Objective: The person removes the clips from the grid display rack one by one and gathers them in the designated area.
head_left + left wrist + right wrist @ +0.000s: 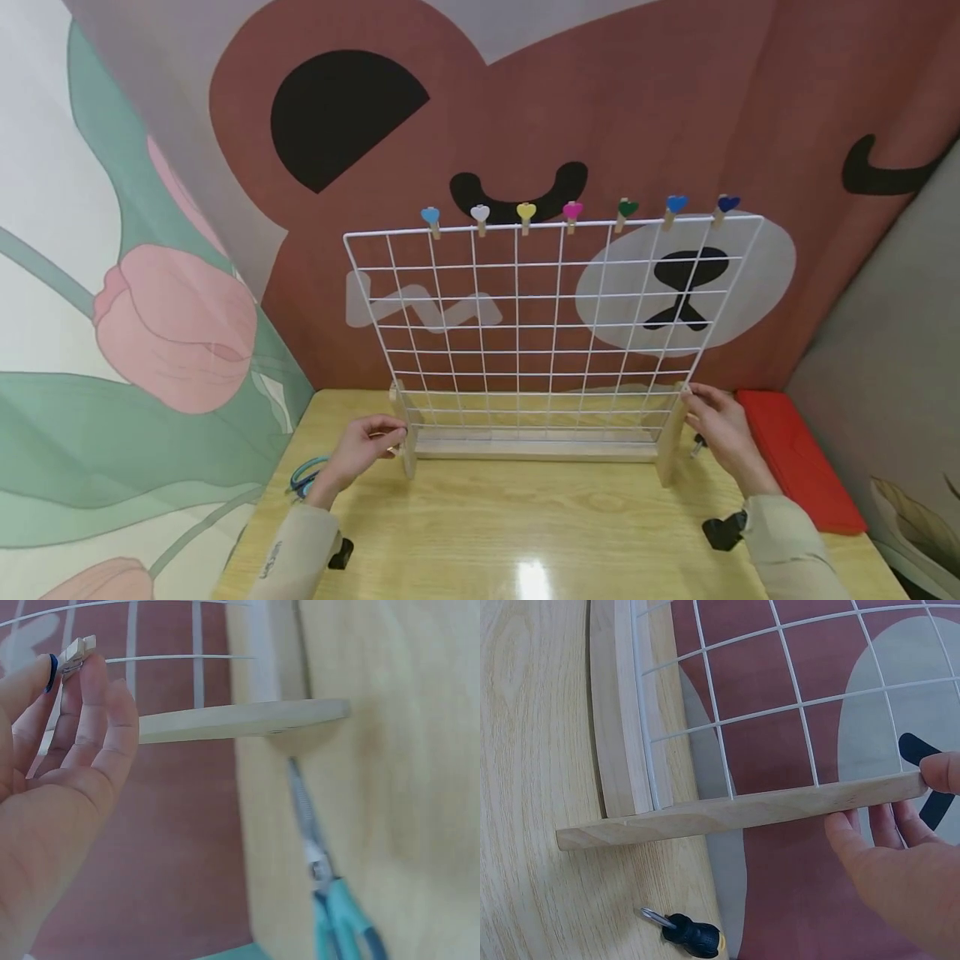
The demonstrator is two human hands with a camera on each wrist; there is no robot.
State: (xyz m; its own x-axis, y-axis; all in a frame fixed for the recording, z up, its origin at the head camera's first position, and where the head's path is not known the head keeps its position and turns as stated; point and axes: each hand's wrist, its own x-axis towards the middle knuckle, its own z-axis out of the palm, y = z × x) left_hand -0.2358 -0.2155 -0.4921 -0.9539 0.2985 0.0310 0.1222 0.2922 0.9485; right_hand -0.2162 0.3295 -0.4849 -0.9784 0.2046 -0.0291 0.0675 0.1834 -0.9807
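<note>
A white wire grid (517, 325) stands in a pale wooden stand (536, 451) on the table. Along its top wire sit several small wooden clothespins with coloured hearts, among them a yellow one (527, 213) and a pink one (572, 215). Beside the stand's left post (408, 437), my left hand (360, 454) pinches a small wooden clothespin (77, 651) with a dark blue piece at the thumb. My right hand (720, 421) holds the upper end of the right post (742, 812), thumb on its tip and fingers along its outer side.
Teal-handled pliers (322, 885) lie left of the stand, close to my left wrist. A stubby screwdriver (690, 934) rests right of the stand. Further right is a red flat case (802, 462). A printed curtain (525, 125) hangs behind the table.
</note>
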